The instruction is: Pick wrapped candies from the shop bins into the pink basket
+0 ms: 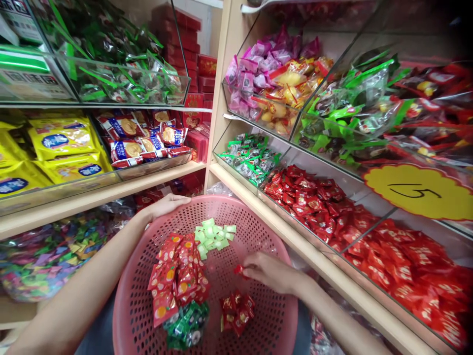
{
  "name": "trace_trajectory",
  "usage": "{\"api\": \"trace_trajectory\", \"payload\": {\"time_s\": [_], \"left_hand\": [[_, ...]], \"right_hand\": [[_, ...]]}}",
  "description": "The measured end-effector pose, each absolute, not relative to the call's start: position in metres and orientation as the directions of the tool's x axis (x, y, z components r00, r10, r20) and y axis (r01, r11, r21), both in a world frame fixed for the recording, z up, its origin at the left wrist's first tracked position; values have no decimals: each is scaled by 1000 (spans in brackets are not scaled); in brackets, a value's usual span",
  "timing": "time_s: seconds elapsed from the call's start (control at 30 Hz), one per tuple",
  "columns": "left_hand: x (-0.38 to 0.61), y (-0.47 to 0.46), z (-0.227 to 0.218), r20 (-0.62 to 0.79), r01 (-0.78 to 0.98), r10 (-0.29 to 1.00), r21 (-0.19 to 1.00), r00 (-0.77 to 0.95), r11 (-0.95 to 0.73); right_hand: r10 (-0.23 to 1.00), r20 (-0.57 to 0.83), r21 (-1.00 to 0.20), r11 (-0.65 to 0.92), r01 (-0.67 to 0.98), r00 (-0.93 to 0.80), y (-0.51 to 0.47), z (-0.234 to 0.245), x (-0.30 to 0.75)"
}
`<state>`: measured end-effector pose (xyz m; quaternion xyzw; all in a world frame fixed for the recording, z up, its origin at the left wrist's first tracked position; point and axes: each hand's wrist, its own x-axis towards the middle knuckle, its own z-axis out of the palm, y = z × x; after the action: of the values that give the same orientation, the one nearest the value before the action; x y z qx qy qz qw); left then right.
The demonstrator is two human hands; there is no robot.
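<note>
A pink plastic basket [127,296] with holes in its wall is in front of me. My left hand [168,205] grips its far left rim, with the arm along the outside. Over the inside right of the basket is my right hand [266,272], its fingertips closed on a small red-wrapped candy [239,269]. Below that hand lies a small pile of dark red candies [237,311]. Red packets with orange fruit prints [179,271] fill the left part. Pale green candies [212,235] sit above them, and green-wrapped candies [187,325] below.
Bins of red candies [308,199] and brighter red packets [410,271] line the right shelf, under a yellow price sign [421,191] reading 15. Yellow snack packs [61,140] stand on the left shelf. A bag of colourful candies [55,251] lies lower left. A wooden post [218,88] rises behind the basket.
</note>
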<state>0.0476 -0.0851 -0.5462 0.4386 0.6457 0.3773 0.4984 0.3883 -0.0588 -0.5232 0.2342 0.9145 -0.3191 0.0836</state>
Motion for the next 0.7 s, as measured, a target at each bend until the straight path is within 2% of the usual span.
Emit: {"api": "trace_trajectory", "payload": {"time_s": [0.1,0.2,0.3,0.5,0.7], "left_hand": [[47,-85,-547,-314,196,942,923,-116,332],[46,-85,-548,-307,192,946,927,-101,321],[45,-84,-549,-309,190,946,928,-95,322],[44,-85,-550,-277,180,957,940,-90,289],[44,-87,-551,-275,141,959,949,-70,282]], "right_hand": [[299,-428,-496,710,499,-853,-65,-549,389],[299,-508,-438,718,541,-808,-71,-554,386],[318,-515,-377,749,544,-796,-75,-553,381],[261,-551,-308,819,484,-792,-76,-555,374],[220,-574,-280,852,442,-789,-81,-557,367]]}}
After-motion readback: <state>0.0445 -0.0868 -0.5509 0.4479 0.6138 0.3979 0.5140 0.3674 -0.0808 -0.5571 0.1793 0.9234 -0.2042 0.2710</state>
